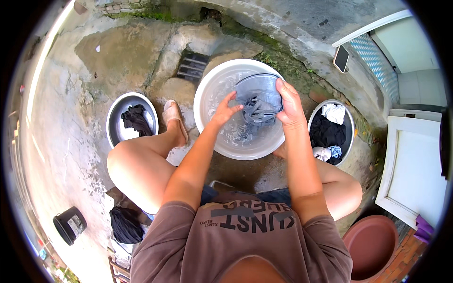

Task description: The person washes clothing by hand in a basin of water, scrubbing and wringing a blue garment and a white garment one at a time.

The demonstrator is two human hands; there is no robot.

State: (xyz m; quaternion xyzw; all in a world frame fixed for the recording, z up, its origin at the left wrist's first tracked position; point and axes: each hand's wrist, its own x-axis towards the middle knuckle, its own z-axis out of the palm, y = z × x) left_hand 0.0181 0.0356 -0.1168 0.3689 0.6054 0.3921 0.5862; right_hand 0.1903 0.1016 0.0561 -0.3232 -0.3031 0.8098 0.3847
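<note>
A wet blue-grey garment [257, 92] with a dark-edged band is held up over a large white basin [206, 132] of water. My right hand [290, 104] grips the garment's right edge, with the thumb on top. Its lower part hangs bunched toward the water, and the exact kind of garment does not show. At the opposite side, my left hand [227, 111] has its thumb and fingers spread apart. The left fingertips are beside the cloth; whether they touch it I cannot tell.
A metal basin [112, 123] with dark cloth stands left; another basin [349, 141] with black and white clothes stands right. Beyond the white basin lies a drain grate [192, 65]. A black bucket [71, 225], a reddish-brown tub [373, 245] and a propped phone [340, 59] are farther out.
</note>
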